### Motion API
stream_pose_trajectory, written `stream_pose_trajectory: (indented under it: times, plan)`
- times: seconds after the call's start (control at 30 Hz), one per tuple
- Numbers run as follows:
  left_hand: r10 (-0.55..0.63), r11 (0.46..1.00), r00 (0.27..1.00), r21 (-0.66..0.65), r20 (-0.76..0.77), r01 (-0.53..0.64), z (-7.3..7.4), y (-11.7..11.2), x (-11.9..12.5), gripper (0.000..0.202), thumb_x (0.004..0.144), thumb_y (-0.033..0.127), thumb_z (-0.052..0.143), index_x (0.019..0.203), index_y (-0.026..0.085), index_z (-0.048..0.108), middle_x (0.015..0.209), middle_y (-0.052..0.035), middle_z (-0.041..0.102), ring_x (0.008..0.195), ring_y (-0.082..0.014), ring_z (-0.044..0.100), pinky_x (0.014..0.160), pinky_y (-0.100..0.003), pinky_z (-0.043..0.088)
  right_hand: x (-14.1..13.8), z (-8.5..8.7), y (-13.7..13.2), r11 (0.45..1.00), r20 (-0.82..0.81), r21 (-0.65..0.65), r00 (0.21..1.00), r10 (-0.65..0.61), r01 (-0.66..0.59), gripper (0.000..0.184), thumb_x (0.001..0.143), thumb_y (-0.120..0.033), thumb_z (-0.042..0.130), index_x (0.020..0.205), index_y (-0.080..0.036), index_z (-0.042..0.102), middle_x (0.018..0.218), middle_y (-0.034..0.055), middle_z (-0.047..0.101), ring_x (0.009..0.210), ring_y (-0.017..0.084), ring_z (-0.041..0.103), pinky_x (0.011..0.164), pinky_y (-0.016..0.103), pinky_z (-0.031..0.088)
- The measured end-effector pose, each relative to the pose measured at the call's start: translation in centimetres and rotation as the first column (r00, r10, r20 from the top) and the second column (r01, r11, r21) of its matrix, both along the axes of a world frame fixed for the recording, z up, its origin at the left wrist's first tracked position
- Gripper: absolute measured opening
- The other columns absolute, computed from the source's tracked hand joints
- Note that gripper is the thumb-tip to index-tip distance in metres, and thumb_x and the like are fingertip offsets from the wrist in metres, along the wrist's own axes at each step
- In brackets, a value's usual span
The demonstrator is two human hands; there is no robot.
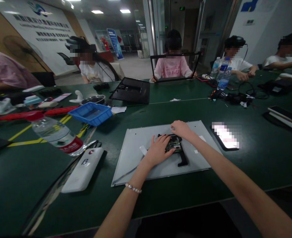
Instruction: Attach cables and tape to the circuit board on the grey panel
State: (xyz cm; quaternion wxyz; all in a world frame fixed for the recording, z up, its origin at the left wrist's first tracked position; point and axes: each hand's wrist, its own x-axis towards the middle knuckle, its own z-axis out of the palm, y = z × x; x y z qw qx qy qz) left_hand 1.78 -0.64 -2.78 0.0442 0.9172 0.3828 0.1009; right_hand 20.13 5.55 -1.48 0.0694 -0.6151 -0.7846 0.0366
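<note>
A flat grey-white panel (133, 148) lies on the green table in front of me. On its middle sits a black bracket (183, 159) with a green circuit board (173, 144) in it. My left hand (158, 150) rests over the board's left side, its fingers stretched out and spread. At the board's far right edge, my right hand (182, 129) has its fingers curled into a pinch; what is between them, if anything, is too small to tell. A thin grey cable (127, 173) runs along the panel's left part, partly behind my left forearm.
To the right lies a lit phone (224, 136). A white power bank (84, 170), a tipped water bottle (58, 135) and a blue tray (91, 114) are at left. Beyond are a black monitor shell (132, 91) and a person holding a black frame (175, 79).
</note>
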Motion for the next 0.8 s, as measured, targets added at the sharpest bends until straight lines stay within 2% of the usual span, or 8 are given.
stream_pose_trajectory:
  times: [0.17, 0.27, 0.4, 0.6, 0.7, 0.8]
  plan:
    - [-0.008, 1.0, 1.0, 0.005, -0.012, 0.008, 0.2, -0.2, 0.0, 0.057, 0.091, 0.056, 0.029, 0.136, 0.021, 0.034, 0.141, -0.0103, 0.039, 0.132, -0.0266, 0.03, 0.109, -0.055, 0.012, -0.1, 0.5, 0.3, 0.999, 0.048, 0.015, 0.998, -0.032, 0.031, 0.027, 0.088, -0.016, 0.042, 0.093, -0.014, 0.068, 0.098, 0.0153, 0.067, 0.094, 0.024, 0.062, 0.079, 0.03, 0.045]
    - [-0.001, 1.0, 1.0, 0.011, -0.009, 0.001, 0.2, -0.2, 0.1, 0.058, 0.091, 0.056, 0.028, 0.136, 0.021, 0.034, 0.141, -0.0104, 0.038, 0.131, -0.027, 0.031, 0.109, -0.055, 0.011, 1.5, 0.6, -0.7, 0.998, 0.056, 0.043, 0.997, -0.044, 0.041, 0.029, 0.09, -0.017, 0.04, 0.096, -0.014, 0.068, 0.101, 0.0156, 0.066, 0.096, 0.025, 0.061, 0.079, 0.031, 0.045]
    - [-0.01, 1.0, 1.0, 0.017, -0.011, 0.01, 0.0, -0.1, 0.0, 0.059, 0.091, 0.056, 0.027, 0.137, 0.021, 0.033, 0.141, -0.0106, 0.038, 0.131, -0.0277, 0.031, 0.109, -0.055, 0.01, 3.8, -0.5, -2.8, 0.997, 0.056, 0.047, 0.997, -0.056, 0.053, 0.027, 0.087, -0.013, 0.042, 0.093, -0.015, 0.068, 0.099, 0.015, 0.066, 0.098, 0.024, 0.06, 0.083, 0.03, 0.044]
    - [-0.011, 1.0, 1.0, 0.015, -0.01, 0.011, -0.1, 0.0, 0.0, 0.059, 0.091, 0.056, 0.028, 0.138, 0.021, 0.032, 0.142, -0.0092, 0.037, 0.132, -0.027, 0.029, 0.109, -0.054, 0.011, 5.9, -2.0, -4.5, 0.999, -0.161, 0.043, 0.987, 0.008, -0.001, 0.031, 0.087, -0.016, 0.045, 0.114, -0.018, 0.061, 0.116, 0.0103, 0.062, 0.11, 0.021, 0.054, 0.093, 0.032, 0.04]
    - [-0.013, 1.0, 1.0, 0.005, -0.012, 0.013, 0.0, 0.0, 0.1, 0.059, 0.091, 0.056, 0.028, 0.138, 0.021, 0.032, 0.143, -0.0091, 0.036, 0.132, -0.0274, 0.028, 0.109, -0.054, 0.01, 7.8, -2.2, -5.8, 0.998, -0.261, 0.02, 0.964, -0.048, 0.056, 0.033, 0.084, -0.02, 0.05, 0.115, -0.017, 0.06, 0.117, 0.0102, 0.061, 0.11, 0.022, 0.054, 0.095, 0.034, 0.039]
    - [-0.019, 1.0, 1.0, -0.008, -0.018, 0.019, 0.1, 0.0, 0.1, 0.059, 0.091, 0.057, 0.027, 0.139, 0.022, 0.031, 0.143, -0.0091, 0.035, 0.133, -0.0275, 0.028, 0.109, -0.054, 0.011, 9.9, -2.5, -7.6, 0.991, -0.321, -0.071, 0.938, -0.13, 0.113, 0.038, 0.076, -0.024, 0.06, 0.113, -0.017, 0.061, 0.114, 0.0112, 0.061, 0.103, 0.024, 0.057, 0.091, 0.035, 0.042]
